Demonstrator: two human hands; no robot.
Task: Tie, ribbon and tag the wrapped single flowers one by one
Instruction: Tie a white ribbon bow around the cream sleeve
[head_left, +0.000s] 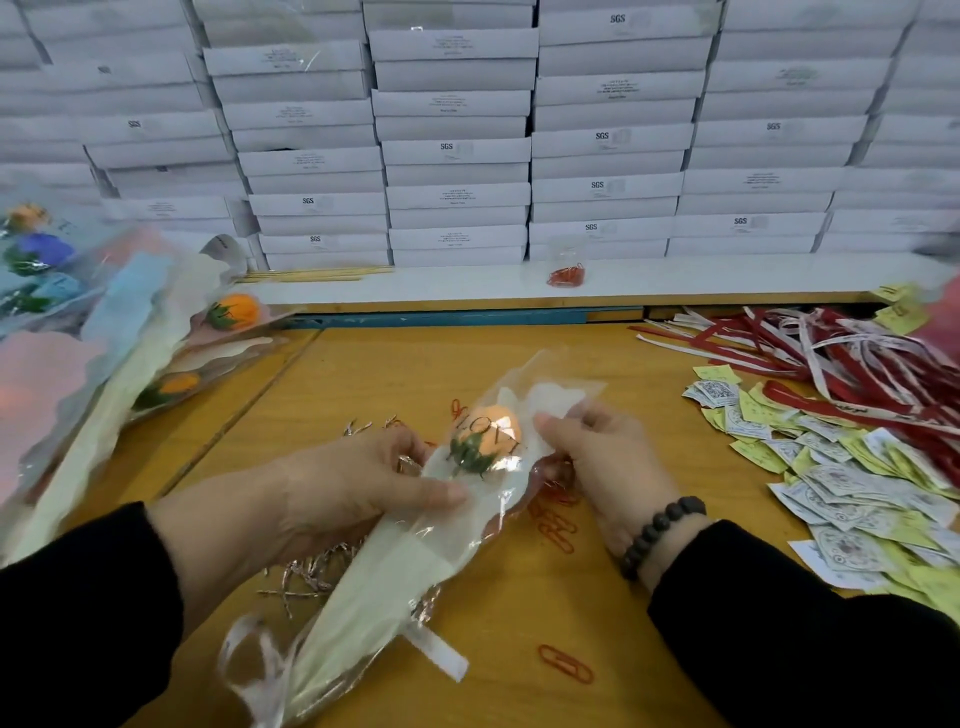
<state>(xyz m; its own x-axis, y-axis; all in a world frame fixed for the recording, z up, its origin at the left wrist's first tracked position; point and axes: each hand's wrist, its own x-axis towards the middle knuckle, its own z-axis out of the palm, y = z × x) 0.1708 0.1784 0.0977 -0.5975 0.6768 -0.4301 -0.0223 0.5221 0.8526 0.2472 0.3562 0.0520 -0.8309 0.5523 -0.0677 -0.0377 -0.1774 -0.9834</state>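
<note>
Both hands, left hand (332, 499) and right hand (602, 467), pinch the wrapped flower (483, 441); white ribbon (441, 654) already on; tags (841, 483) wait at the table's right edge.

I see my left hand (332, 493) and right hand (602, 462) pinching either side of a clear-wrapped orange flower (485, 434) over the desk (597, 597). A white ribbon (441, 657) is tied low on its stem. Tags (831, 483) and red and white ribbons (852, 358) lie toward the right edge, finished flowers (104, 332) at the left.
</note>
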